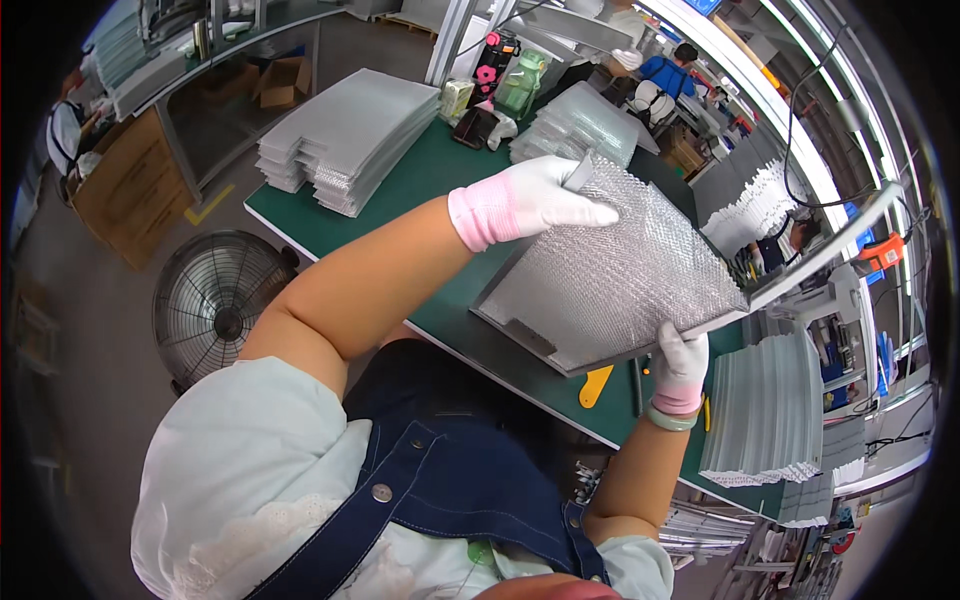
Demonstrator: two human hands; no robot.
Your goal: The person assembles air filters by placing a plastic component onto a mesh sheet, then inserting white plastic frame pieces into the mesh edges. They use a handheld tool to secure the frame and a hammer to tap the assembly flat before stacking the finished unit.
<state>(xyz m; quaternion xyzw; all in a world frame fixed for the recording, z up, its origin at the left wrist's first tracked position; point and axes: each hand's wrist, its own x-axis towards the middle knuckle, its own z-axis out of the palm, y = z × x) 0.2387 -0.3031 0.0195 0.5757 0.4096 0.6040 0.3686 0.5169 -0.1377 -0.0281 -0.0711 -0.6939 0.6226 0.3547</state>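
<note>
A silver mesh panel (620,260), like a filter sheet, is held tilted above the green worktable. A flat metal strip runs along its near and right edges, and a small dark notch shows near its lower left corner. My left hand (545,198), in a white glove with a pink cuff, grips the panel's far left corner, thumb on top. My right hand (682,362), gloved alike, is closed on the strip at the near right edge; its fingers are partly hidden. Beneath that edge lies a yellow flat tool (596,386) on the table.
A stack of grey sheets (345,130) stands at the table's far left. Behind the panel lie mesh sheets (585,122), with bottles (520,85) nearby. Another sheet stack (768,410) is at the right. A floor fan (228,315) stands left; a co-worker (672,72) sits farther off.
</note>
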